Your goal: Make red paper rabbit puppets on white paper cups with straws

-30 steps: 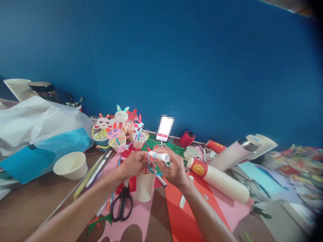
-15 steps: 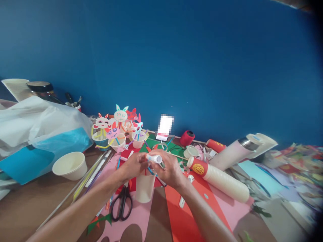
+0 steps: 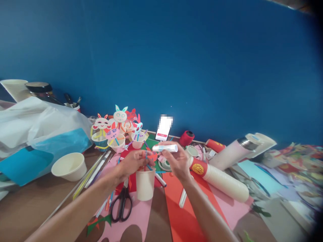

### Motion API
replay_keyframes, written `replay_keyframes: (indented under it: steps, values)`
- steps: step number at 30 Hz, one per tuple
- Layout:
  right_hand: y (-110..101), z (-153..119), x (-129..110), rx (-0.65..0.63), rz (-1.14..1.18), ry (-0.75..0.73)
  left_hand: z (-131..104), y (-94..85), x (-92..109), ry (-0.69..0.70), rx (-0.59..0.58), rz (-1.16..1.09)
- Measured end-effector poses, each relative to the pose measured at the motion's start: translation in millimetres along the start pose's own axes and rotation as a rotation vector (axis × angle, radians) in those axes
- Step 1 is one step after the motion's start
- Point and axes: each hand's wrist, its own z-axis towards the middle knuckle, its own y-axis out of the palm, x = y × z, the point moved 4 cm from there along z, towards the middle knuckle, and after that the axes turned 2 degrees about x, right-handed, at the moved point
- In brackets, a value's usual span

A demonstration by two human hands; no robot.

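A white paper cup [image 3: 145,185] stands upright in the middle of the table, with pipe cleaners rising from its mouth. Just above its rim, my left hand [image 3: 133,163] pinches the small red paper figure [image 3: 152,156] attached there. My right hand [image 3: 178,162] is closed around a white glue stick [image 3: 167,148], held nearly level with one end beside the red figure. Black-handled scissors [image 3: 122,203] lie to the left of the cup.
Several cups with paper animal faces [image 3: 120,116] stand behind on the left. A phone [image 3: 163,129] leans near the wall. On the right lie a stack of cups [image 3: 224,181] and a flask [image 3: 228,156]. An empty bowl [image 3: 70,166] is at the left.
My right hand has moved slightly right and up, and the glue stick has turned from pointing toward me to lying sideways. The red figure now shows between my hands.
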Motion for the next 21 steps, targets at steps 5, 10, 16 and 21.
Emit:
replay_keyframes:
  steps: [5,10,16,21]
  values:
    - [-12.0,9.4,24.7,0.200,0.273,0.208,2.0,-6.4,1.3,0.004,0.014,-0.090]
    - [-6.6,10.5,44.7,0.200,0.510,0.353,0.5,-8.1,0.8,0.010,0.031,-0.102]
    - [3.8,5.7,46.7,0.074,0.578,0.438,3.1,-11.8,-0.2,0.047,0.030,-0.121]
    - [9.8,4.4,50.8,0.015,0.645,0.495,3.2,-12.3,-0.6,0.052,-0.006,-0.170]
